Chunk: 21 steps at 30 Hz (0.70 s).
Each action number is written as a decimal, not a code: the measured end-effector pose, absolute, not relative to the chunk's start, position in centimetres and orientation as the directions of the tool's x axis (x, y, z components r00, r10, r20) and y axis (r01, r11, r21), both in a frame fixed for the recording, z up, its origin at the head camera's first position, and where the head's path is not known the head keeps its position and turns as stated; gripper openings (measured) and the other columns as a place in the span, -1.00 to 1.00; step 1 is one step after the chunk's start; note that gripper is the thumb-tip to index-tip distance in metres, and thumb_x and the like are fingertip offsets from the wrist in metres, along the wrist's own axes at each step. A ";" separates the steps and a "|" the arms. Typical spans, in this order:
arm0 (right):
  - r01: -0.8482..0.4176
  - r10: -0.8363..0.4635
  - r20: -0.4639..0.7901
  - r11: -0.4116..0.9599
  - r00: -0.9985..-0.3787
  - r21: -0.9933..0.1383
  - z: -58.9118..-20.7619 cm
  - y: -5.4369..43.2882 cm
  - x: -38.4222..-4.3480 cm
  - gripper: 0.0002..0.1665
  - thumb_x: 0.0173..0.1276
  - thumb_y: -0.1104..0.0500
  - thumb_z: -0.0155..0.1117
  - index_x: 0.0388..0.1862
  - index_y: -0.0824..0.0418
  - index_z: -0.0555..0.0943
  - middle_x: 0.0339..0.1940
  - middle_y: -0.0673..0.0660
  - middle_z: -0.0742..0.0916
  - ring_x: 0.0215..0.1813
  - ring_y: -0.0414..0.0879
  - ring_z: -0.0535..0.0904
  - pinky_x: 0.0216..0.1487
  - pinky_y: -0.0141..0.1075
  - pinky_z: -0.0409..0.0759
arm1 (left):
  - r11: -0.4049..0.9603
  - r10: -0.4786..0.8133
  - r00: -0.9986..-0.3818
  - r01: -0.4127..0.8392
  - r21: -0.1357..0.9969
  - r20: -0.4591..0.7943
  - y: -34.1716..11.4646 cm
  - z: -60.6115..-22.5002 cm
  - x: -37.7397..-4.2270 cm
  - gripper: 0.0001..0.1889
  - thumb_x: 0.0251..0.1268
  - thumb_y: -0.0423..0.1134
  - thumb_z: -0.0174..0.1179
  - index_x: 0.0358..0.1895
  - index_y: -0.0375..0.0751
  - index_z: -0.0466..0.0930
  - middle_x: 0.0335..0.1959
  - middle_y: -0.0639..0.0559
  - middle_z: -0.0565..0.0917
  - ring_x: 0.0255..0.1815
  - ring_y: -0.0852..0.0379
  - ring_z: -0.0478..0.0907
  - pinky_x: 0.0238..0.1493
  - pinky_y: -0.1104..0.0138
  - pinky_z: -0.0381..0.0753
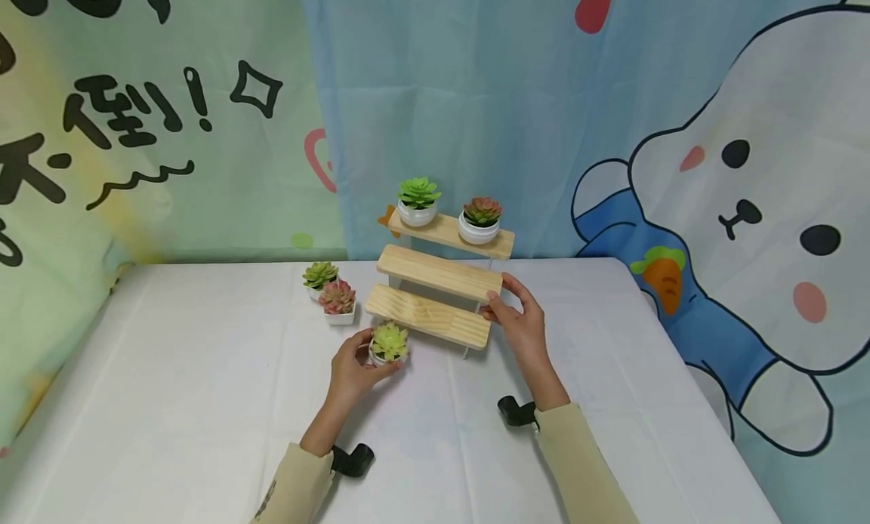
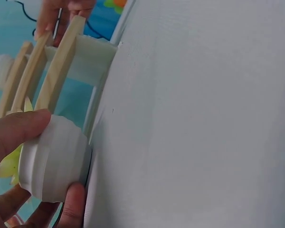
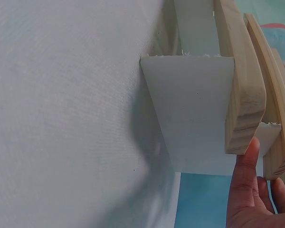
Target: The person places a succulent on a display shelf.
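My left hand [image 1: 358,364] grips a small round white pot holding a yellow-green succulent [image 1: 390,341]. In the left wrist view, thumb and fingers wrap around that white pot [image 2: 54,159], close to the tablecloth. A three-tier wooden display stand [image 1: 438,273] stands just beyond it. At the stand's right side my right hand [image 1: 522,316] holds the end of the middle shelf. The right wrist view shows its fingers [image 3: 247,166] at the ends of the lower boards. On the top shelf sit a green potted succulent [image 1: 418,201] and a reddish one [image 1: 479,220].
Left of the stand, a pink succulent in a square white pot [image 1: 338,301] stands in front of another green potted succulent [image 1: 319,278]. A white cloth covers the table [image 1: 190,403]. Behind hangs a printed curtain [image 1: 442,78].
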State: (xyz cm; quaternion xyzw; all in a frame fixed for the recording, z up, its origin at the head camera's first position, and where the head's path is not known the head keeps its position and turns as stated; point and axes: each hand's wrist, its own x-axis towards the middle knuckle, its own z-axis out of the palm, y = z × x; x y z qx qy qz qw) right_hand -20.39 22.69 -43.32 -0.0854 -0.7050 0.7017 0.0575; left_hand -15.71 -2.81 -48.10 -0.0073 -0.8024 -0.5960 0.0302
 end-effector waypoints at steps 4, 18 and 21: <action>0.045 0.204 -0.046 -0.008 -0.978 -0.999 -43.4 22.6 -20.3 -0.37 0.46 0.30 0.15 0.46 0.30 0.27 0.37 0.24 0.38 -0.41 -0.36 0.64 -0.21 -0.51 0.61 | 0.286 -0.037 -0.998 0.040 0.957 0.052 -2.9 -48.1 -15.5 -0.34 -0.09 -0.40 0.51 0.17 -0.51 0.48 0.01 -0.41 0.57 -0.06 -0.24 0.59 -0.20 0.29 0.59; 0.068 0.195 -0.063 0.021 -0.979 -0.997 -43.3 22.8 -20.5 -0.36 0.46 0.26 0.17 0.47 0.25 0.27 0.40 0.20 0.39 -0.38 -0.38 0.64 -0.16 -0.51 0.61 | 0.260 -0.078 -0.995 0.033 0.965 0.055 -3.2 -46.6 -15.4 -0.35 -0.07 -0.38 0.51 0.18 -0.45 0.49 0.07 -0.38 0.54 0.04 -0.28 0.57 -0.15 0.12 0.65; 0.069 0.194 -0.065 0.016 -0.979 -0.997 -43.4 22.7 -20.5 -0.36 0.46 0.26 0.17 0.47 0.25 0.27 0.40 0.20 0.39 -0.37 -0.38 0.64 -0.16 -0.51 0.61 | 0.245 -0.081 -0.996 0.023 0.969 0.044 -3.3 -46.1 -15.3 -0.34 -0.06 -0.38 0.50 0.20 -0.44 0.48 0.09 -0.37 0.53 0.05 -0.26 0.57 -0.19 0.18 0.64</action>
